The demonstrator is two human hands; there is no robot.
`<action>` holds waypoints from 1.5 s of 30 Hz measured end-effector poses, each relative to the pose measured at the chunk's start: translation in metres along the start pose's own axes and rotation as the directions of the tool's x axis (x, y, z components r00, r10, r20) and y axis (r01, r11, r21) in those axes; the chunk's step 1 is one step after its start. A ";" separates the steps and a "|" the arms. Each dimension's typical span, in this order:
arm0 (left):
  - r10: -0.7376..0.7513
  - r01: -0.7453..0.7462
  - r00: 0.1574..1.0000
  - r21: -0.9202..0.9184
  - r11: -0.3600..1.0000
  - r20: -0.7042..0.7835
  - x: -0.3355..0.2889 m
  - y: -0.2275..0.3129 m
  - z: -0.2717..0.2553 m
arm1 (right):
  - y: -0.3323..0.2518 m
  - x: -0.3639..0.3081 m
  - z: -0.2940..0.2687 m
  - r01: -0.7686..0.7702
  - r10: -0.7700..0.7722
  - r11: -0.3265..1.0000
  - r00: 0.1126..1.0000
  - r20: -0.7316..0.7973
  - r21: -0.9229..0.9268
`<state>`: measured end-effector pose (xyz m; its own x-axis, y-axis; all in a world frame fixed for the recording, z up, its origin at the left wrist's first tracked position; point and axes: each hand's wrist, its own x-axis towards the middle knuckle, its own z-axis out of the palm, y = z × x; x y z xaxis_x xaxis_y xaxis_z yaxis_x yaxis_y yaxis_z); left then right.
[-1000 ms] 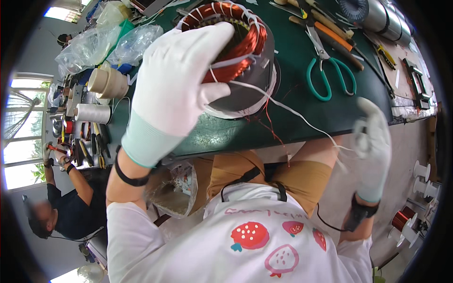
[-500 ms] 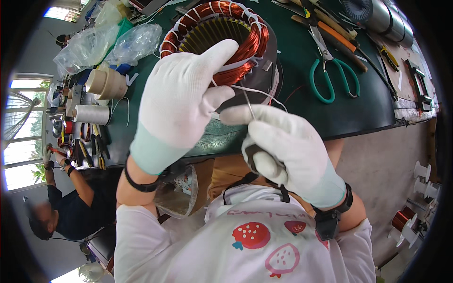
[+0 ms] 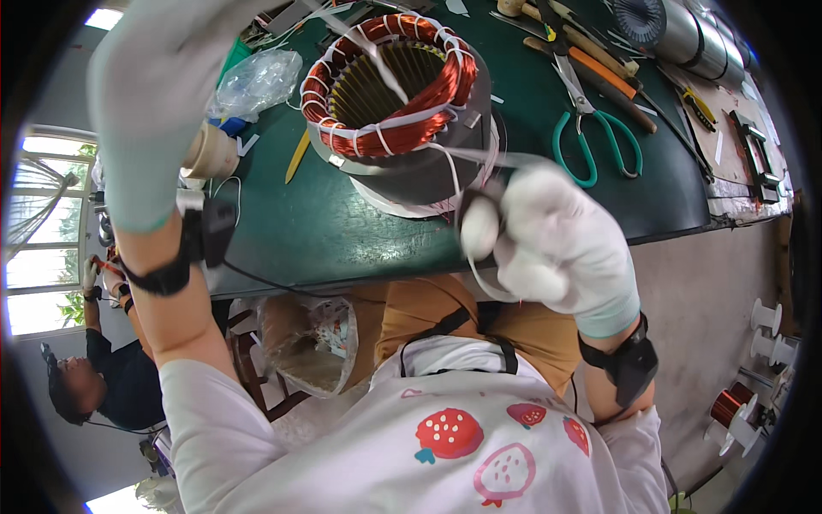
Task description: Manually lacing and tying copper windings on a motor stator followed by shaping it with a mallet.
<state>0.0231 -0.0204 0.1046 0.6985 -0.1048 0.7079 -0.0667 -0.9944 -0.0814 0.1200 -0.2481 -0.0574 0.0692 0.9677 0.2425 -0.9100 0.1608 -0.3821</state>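
A motor stator (image 3: 385, 171) stands on the green table, its ring of copper windings (image 3: 411, 128) bound with white cord. My left hand (image 3: 163, 103), in a white glove, is raised at the upper left, blurred, its fingertips partly beyond the top edge. From there a taut white cord (image 3: 377, 62) runs down into the stator's bore. To the right, in front of the stator, my gloved right hand (image 3: 561, 240) is closed on the white cord, which comes from the near side of the windings and loops below the fingers. A dark grey patch between its fingers is too blurred to name.
Green-handled scissors (image 3: 582, 128), files and hammers lie at the right, near a metal cylinder (image 3: 685, 34). A yellow strip (image 3: 297, 157), a plastic bag (image 3: 257, 81) and a cream spool (image 3: 214, 154) are on the left. Another person (image 3: 103, 377) sits at far left.
My left hand has moved from the windings up and to the left, drawing the cord out taut. My right hand has shifted slightly right and down; the thin needle-like rod it held no longer shows clearly.
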 end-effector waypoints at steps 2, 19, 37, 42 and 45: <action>0.495 -0.546 0.812 0.107 0.831 0.309 0.006 0.007 -0.040 | 0.003 0.018 0.025 0.227 -0.238 0.954 0.971 -0.030 -0.197; 0.151 -0.053 0.962 -0.386 0.921 0.226 -0.067 0.085 0.022 | -0.017 -0.028 0.013 0.210 -0.539 0.729 0.763 -0.357 -0.651; -0.033 0.006 0.992 -0.215 0.977 -0.125 -0.109 0.030 0.083 | 0.032 0.008 0.044 0.141 -0.175 0.983 0.914 -0.367 -0.119; -0.003 -0.008 0.999 -0.216 0.976 -0.050 -0.107 0.025 0.076 | 0.052 0.032 -0.003 0.285 -0.555 0.279 0.827 0.088 -0.917; -0.199 0.211 0.977 -0.266 0.941 0.072 -0.086 0.047 0.059 | 0.053 0.034 -0.009 0.269 -0.539 0.309 0.840 0.065 -0.912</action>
<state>0.0019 -0.0573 -0.0012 0.7472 0.0960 0.6576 -0.1050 -0.9600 0.2595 0.0779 -0.2052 -0.0774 0.5220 0.7135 0.4674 0.1104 0.4868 -0.8665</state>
